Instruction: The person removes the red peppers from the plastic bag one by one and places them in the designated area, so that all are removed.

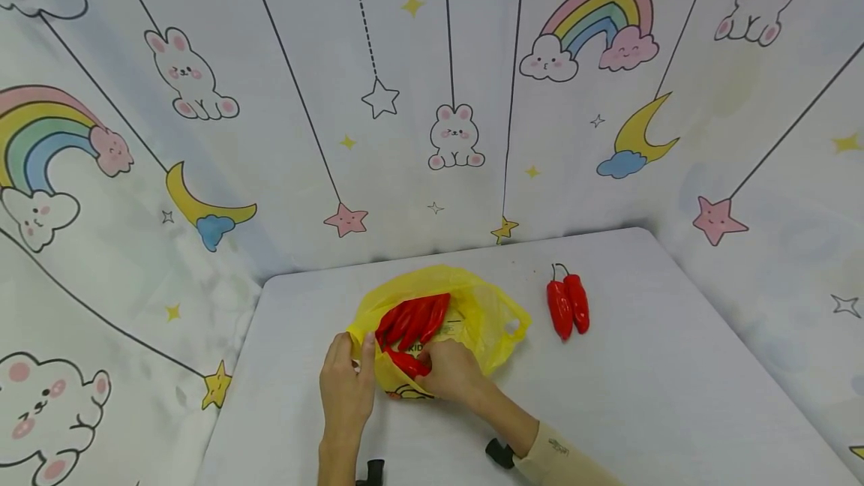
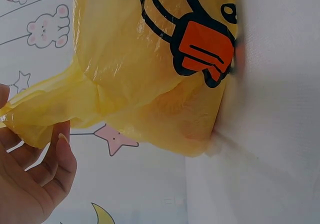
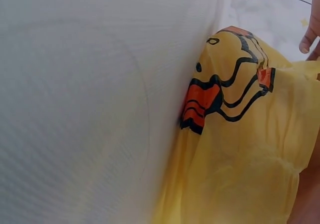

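A yellow plastic bag (image 1: 487, 298) with a printed cartoon lies on the table, its mouth spread wide. Several red chili peppers (image 1: 413, 316) lie side by side inside it. My left hand (image 1: 346, 390) grips the bag's left edge; in the left wrist view, the fingers of that left hand (image 2: 37, 176) pinch a gathered strip of the yellow film (image 2: 120, 59). Reaching into the near side of the bag, my right hand (image 1: 454, 372) holds a red chili pepper (image 1: 406, 363) by its right end. Its fingertips are partly hidden. The right wrist view shows mostly the bag's outer side (image 3: 250, 139).
Two more red chili peppers, one (image 1: 559, 309) beside the other (image 1: 577, 302), lie to the right of the bag with stems pointing away. The white table (image 1: 648, 366) ends at a fabric backdrop (image 1: 405, 193) printed with rabbits, stars and rainbows.
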{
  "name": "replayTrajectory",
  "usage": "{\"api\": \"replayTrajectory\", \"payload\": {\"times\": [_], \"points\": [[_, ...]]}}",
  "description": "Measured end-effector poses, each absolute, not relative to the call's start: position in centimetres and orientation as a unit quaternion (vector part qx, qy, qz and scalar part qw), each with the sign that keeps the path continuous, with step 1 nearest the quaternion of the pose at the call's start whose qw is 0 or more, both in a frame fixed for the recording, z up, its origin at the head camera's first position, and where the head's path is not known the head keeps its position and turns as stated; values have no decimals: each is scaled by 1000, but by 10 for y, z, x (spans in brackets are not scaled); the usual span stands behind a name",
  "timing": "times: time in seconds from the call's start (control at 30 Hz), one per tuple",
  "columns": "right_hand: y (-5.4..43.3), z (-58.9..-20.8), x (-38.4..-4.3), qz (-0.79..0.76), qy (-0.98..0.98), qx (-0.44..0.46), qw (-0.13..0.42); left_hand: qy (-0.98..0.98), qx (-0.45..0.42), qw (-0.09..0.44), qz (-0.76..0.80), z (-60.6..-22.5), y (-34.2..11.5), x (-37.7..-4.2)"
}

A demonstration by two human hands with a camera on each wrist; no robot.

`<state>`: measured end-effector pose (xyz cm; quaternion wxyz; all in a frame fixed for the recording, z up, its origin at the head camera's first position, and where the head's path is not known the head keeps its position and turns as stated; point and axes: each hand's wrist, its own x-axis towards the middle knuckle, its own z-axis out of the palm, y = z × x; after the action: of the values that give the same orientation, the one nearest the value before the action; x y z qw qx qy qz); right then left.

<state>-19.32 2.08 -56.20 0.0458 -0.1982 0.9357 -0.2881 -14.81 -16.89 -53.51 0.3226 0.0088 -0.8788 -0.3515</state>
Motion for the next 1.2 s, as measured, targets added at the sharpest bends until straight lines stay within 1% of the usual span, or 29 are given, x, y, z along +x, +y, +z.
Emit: {"api": "replayTrajectory", "payload": {"times": [0.7, 0.93, 1.2], "points": [[35, -551, -193, -302, 935, -184, 22, -879, 5, 330, -345, -535, -169, -147], [42, -543, -190, -340, 926, -158, 47, -879, 6, 330, -343, -535, -169, -147], [48, -540, -190, -360, 919, -155, 37, -880, 9, 328, -345, -536, -169, -147]]}}
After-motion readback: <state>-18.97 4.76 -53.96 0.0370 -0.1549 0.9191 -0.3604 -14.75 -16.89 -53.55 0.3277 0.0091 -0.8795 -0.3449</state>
